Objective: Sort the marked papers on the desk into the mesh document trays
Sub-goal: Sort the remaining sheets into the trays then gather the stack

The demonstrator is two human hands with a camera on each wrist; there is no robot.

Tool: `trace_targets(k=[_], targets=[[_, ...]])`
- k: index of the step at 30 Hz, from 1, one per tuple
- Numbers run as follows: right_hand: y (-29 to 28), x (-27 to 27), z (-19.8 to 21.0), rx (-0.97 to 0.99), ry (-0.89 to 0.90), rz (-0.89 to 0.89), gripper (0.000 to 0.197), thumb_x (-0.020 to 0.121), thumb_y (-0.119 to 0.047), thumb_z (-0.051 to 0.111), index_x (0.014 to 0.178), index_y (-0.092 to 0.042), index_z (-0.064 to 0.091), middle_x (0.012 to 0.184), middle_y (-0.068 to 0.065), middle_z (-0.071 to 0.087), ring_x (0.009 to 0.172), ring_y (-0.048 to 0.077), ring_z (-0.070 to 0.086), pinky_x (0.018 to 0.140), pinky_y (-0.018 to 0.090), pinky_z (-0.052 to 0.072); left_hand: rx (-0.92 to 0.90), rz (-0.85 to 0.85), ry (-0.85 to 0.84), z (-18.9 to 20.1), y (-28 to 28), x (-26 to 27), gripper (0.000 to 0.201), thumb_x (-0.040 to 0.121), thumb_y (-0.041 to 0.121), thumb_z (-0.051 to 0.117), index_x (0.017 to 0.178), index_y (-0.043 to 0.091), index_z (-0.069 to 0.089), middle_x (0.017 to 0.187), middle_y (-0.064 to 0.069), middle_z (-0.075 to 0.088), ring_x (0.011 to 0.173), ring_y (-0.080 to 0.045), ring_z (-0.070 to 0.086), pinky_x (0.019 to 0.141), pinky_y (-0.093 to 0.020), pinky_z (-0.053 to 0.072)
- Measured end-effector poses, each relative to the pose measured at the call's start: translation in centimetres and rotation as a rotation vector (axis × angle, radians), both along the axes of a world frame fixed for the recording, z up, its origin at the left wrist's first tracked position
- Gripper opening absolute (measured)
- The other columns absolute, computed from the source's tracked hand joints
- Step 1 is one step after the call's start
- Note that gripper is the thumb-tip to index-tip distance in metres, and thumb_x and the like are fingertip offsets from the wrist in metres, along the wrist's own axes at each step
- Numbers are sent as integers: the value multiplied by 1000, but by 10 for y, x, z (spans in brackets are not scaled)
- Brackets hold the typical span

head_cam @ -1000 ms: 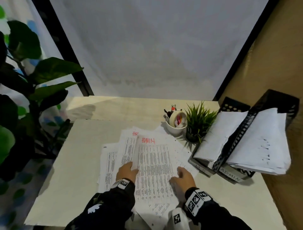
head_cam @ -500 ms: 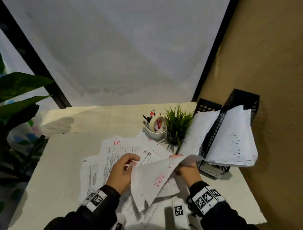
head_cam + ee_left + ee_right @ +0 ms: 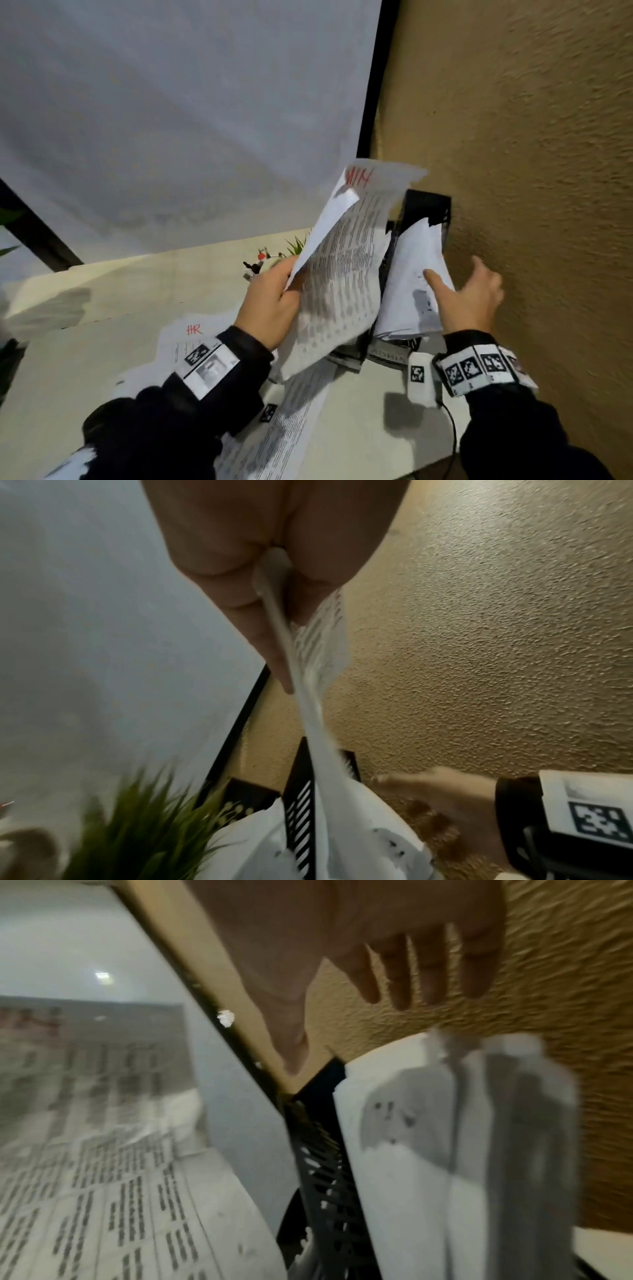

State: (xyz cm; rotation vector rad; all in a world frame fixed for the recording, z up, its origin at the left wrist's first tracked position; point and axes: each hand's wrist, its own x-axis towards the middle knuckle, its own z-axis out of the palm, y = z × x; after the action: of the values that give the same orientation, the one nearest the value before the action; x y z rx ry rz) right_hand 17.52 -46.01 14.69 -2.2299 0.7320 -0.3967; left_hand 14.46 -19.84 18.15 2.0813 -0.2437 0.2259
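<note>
My left hand (image 3: 289,279) holds up a printed sheet (image 3: 346,274) marked ADMIN in red, pinched at its left edge between thumb and fingers (image 3: 270,631). The sheet (image 3: 316,723) hangs in front of the black mesh trays (image 3: 426,205), hiding the left one. My right hand (image 3: 469,294) is open with spread fingers (image 3: 431,982), just over the white papers (image 3: 411,274) standing in the right tray (image 3: 322,1164); I cannot tell whether it touches them. More printed sheets, one marked HR (image 3: 194,329), lie on the desk (image 3: 85,359).
A rough tan wall (image 3: 513,154) stands close on the right, directly behind the trays. A small green plant (image 3: 147,831) and a cup of pens (image 3: 262,265) sit left of the trays. A black cable (image 3: 452,431) trails over the desk's right edge.
My left hand has lifted the ADMIN sheet off the pile and up to the trays. My right hand let go of it and moved to the right tray's papers. The view swung right.
</note>
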Motion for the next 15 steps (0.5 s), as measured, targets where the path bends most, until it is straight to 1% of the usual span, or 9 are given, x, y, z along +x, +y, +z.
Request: trace_targets(k=[1, 2, 3, 4, 6, 7, 9, 11, 15], targets=[[-8, 2, -3, 32, 110, -23, 90, 73, -48, 72, 143, -10, 31, 147, 17, 31, 135, 36, 28, 107, 52, 29, 6, 5, -24, 5, -9, 4, 36, 78, 3, 38, 102, 16, 62, 78, -3, 64, 68, -19, 53, 59, -20, 40], [-14, 3, -9, 70, 212, -18, 95, 70, -52, 73, 142, -6, 32, 146, 19, 34, 134, 37, 33, 106, 51, 33, 12, 8, -39, 7, -18, 7, 41, 74, 4, 35, 105, 12, 61, 78, -6, 63, 68, -19, 52, 60, -22, 41], [-18, 4, -16, 110, 277, 8, 91, 67, -52, 75, 135, -2, 41, 140, 22, 44, 127, 37, 44, 102, 49, 40, 11, 6, -48, 8, -28, 9, 44, 74, 4, 34, 109, 11, 60, 79, -5, 64, 68, -17, 53, 61, -22, 43], [-20, 5, -23, 139, 297, 45, 77, 67, -47, 76, 124, 0, 53, 128, 22, 56, 114, 36, 55, 95, 46, 47, 11, 3, -45, 7, -39, 11, 45, 76, 3, 34, 114, 11, 59, 84, -6, 66, 73, -18, 58, 65, -24, 48], [-22, 6, -31, 157, 250, 123, 41, 71, -28, 76, 103, -4, 66, 105, 19, 70, 92, 32, 65, 82, 40, 53, 21, 2, -16, 3, -59, 13, 48, 81, -3, 37, 122, 13, 54, 98, -11, 69, 85, -25, 64, 75, -34, 54], [-21, 6, -30, 164, 213, 148, 30, 73, -19, 72, 99, -6, 68, 100, 17, 71, 88, 31, 65, 79, 37, 53, 28, 6, 1, 0, -69, 13, 51, 81, -6, 37, 125, 14, 52, 101, -13, 69, 88, -28, 64, 77, -37, 54], [-21, 4, -21, 185, 130, 182, 21, 76, -10, 66, 97, -9, 68, 94, 13, 71, 85, 29, 64, 73, 32, 48, 50, 2, 17, -7, -86, 12, 56, 80, -4, 34, 131, 16, 46, 107, -16, 67, 94, -32, 63, 80, -39, 53], [-19, 2, -7, 187, 28, 211, 16, 79, -7, 61, 94, -13, 65, 88, 10, 66, 81, 26, 60, 70, 28, 41, 55, -29, 35, -13, -102, 13, 58, 80, 0, 31, 135, 16, 41, 117, -18, 62, 104, -33, 60, 87, -39, 50], [-16, 1, 12, 98, -131, 297, 6, 81, -7, 60, 83, -13, 60, 77, 6, 61, 73, 25, 55, 64, 28, 35, -40, -71, 131, -29, -137, 21, 62, 78, 6, 31, 138, 20, 36, 128, -13, 57, 112, -30, 56, 95, -37, 47]])
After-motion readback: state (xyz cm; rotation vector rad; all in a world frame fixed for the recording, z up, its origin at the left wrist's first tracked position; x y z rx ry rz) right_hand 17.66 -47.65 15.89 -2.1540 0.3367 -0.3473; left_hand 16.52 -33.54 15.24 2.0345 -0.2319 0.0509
